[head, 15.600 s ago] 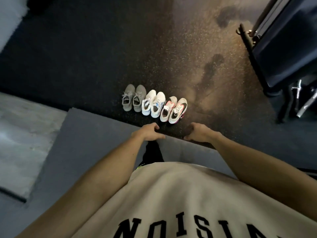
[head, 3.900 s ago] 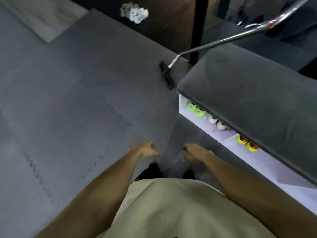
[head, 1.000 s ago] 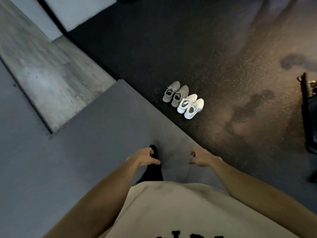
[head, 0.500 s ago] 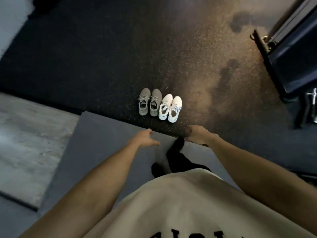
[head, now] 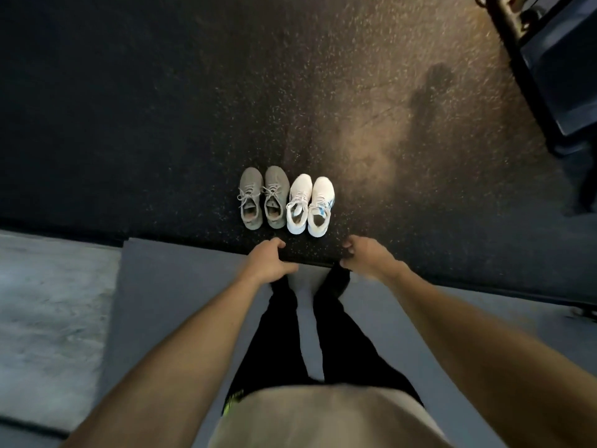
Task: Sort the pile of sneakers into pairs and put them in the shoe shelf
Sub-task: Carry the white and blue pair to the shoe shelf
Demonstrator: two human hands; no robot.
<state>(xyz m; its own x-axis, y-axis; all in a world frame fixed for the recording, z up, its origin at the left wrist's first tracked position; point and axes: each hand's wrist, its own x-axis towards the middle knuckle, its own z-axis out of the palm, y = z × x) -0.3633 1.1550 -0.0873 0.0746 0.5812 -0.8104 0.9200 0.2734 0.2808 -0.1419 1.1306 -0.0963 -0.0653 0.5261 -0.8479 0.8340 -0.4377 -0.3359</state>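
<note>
- Sneakers: 2 pairs side by side in one row on the dark speckled floor [head: 161, 108], toes pointing away from the person, heels toward the hands.
- Grey pair [head: 263, 197] on the left of the row, laces loose; both shoes upright, touching or nearly so.
- White pair [head: 310, 205] w/ blue marks on the side, just right of the grey pair, inner shoes of the 2 pairs touching or very close.
- Left hand [head: 268, 262] hangs above the mat edge, just short of the shoe heels, roughly in line w/ the grey pair; fingers loosely curled, holds nothing, not touching any shoe.
- Right hand [head: 366, 257] same height, near side and a bit right of the white pair; fingers curled inward loosely, holds nothing, clear gap to the shoes.
- Both hands apart from each other, w/ the white pair's heels roughly ahead of the gap between them.
- Person stands on a grey foam mat [head: 181, 286], black trousers [head: 277, 334] and dark feet at the mat's front edge, beige shirt [head: 323, 415] at bottom of view.
- Pale grey floor panel [head: 48, 302] to the left of the mat.
- Dark framed equipment [head: 555, 76] at top right, well apart from the shoes; can't tell what it is.
- Shoe shelf not in view.
</note>
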